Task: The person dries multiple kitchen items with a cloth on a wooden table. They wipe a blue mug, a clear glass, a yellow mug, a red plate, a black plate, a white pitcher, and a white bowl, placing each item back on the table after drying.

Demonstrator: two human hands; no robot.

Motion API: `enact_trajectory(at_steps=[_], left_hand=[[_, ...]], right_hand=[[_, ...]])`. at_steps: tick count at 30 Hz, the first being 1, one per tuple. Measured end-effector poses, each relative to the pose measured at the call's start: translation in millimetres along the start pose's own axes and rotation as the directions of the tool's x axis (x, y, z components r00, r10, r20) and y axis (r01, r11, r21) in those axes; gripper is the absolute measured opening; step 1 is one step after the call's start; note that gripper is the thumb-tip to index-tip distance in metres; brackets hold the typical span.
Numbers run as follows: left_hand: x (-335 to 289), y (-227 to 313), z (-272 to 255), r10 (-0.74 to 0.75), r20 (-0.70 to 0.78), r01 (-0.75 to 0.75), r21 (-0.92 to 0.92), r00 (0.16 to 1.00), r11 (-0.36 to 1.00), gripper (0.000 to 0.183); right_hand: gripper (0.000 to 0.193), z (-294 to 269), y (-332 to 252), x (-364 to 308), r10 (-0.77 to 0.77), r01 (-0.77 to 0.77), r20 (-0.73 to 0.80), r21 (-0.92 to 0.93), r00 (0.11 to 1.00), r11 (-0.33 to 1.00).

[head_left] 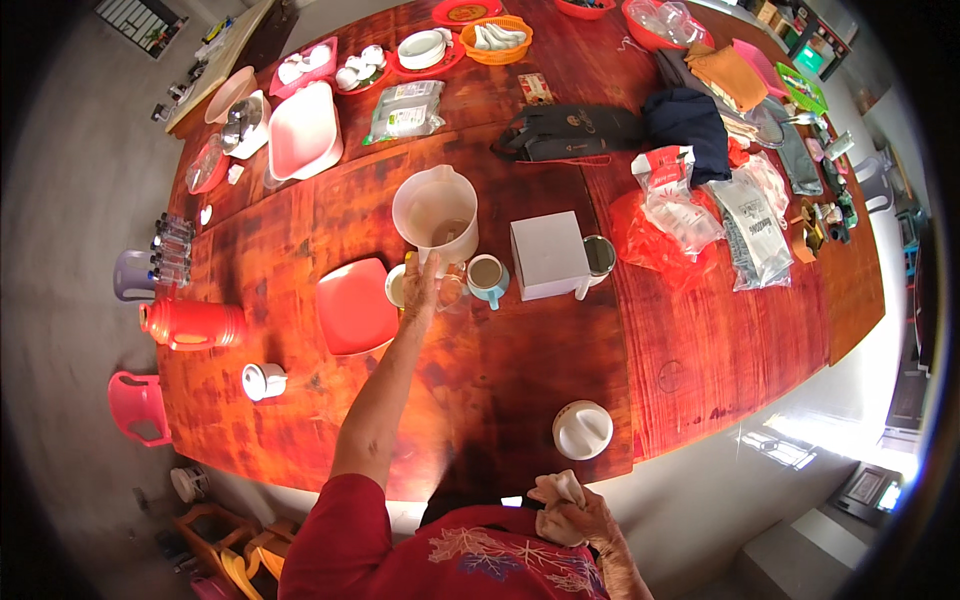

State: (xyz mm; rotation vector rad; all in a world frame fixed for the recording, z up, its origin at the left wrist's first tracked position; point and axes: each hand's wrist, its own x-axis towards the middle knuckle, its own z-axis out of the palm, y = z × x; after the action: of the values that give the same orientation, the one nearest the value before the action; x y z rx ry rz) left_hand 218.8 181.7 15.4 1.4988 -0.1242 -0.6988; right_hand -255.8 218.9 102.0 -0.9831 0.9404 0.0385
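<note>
My left hand [422, 287] reaches over the table with its fingers closed round the handle side of a translucent plastic pitcher [415, 212], which holds some liquid. Close beside that hand are a light cup [394, 288], partly covered by it, a clear glass cup [453, 291] and a light-blue mug [487, 281] with a brownish drink. A red square plate [355, 308] lies to the left. Low at my body, my right hand [590, 520] is closed on a crumpled white cloth [560, 505]. A round white lid [582, 431] rests near the table's front edge.
Right of the mugs stands a white box [552, 255] with another mug [599, 256] against it. At left are a red thermos [195, 326] and a lidded white mug [264, 381]. Plastic bags [670, 225], a dark bag [570, 133] and a pink basin [305, 135] lie farther off.
</note>
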Motion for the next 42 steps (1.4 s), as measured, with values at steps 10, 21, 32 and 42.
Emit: enact_trajectory(at_steps=[10, 21, 32, 42], left_hand=[[-6, 28, 7, 0.071, -0.067, -0.068, 0.048, 0.995, 0.997, 0.045], [-40, 42, -13, 0.279, -0.033, -0.277, 0.055, 0.96, 0.959, 0.033], [-244, 27, -20, 0.084, 0.051, -0.09, 0.119, 0.995, 0.989, 0.049], [-219, -50, -17, 0.165, 0.086, -0.17, 0.054, 0.983, 0.984, 0.039]], right_hand=[[0.037, -2, -67, -18, 0.022, -0.021, 0.062, -0.009, 0.998, 1.0], [0.037, -8, -69, -10, -0.06, 0.075, 0.137, -0.106, 0.989, 0.991], [0.034, -3, -66, -5, 0.025, 0.001, 0.088, -0.275, 0.996, 0.961], [0.041, -9, -49, -5, -0.216, 0.311, 0.241, -0.495, 0.946, 0.812]])
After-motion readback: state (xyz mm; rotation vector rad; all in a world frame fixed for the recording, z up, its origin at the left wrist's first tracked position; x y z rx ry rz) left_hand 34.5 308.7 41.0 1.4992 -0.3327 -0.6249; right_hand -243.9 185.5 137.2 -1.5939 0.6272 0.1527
